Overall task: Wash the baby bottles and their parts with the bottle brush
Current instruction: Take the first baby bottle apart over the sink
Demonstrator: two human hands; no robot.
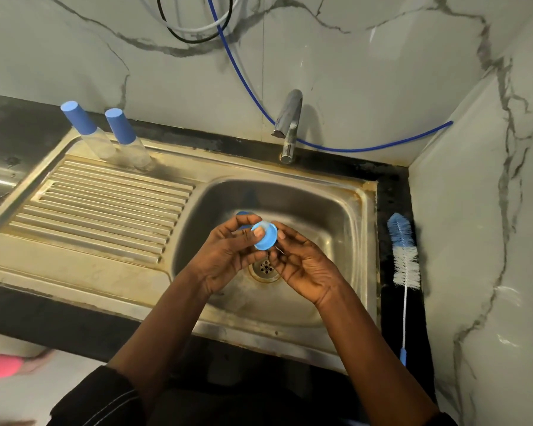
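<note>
Both hands are held over the basin of the sink (336,216), above the drain (265,267). A blue cap (266,241) is gripped by the left hand (228,256), whose fingers are curled round it with the thumb pressed on its upper face. The cap's right edge is met by the bent fingertips of the right hand (303,267), so the cap is held between the two hands. Another blue part (243,214) is partly seen behind the left fingers; whether it lies in the basin cannot be told.

A ribbed draining board (105,207) is formed by the left half of the sink. A dark counter (394,192) runs round the sink. On its strip along the sink's right edge a bottle brush (404,256) is laid, bristles toward the back, handle toward the front. At the back left corner of the draining board two clear bottles (105,142) with blue tops are stood just beside each other. A tap (290,124) is mounted at the back edge, and a blue hose (243,84) is draped along the wall behind it.
</note>
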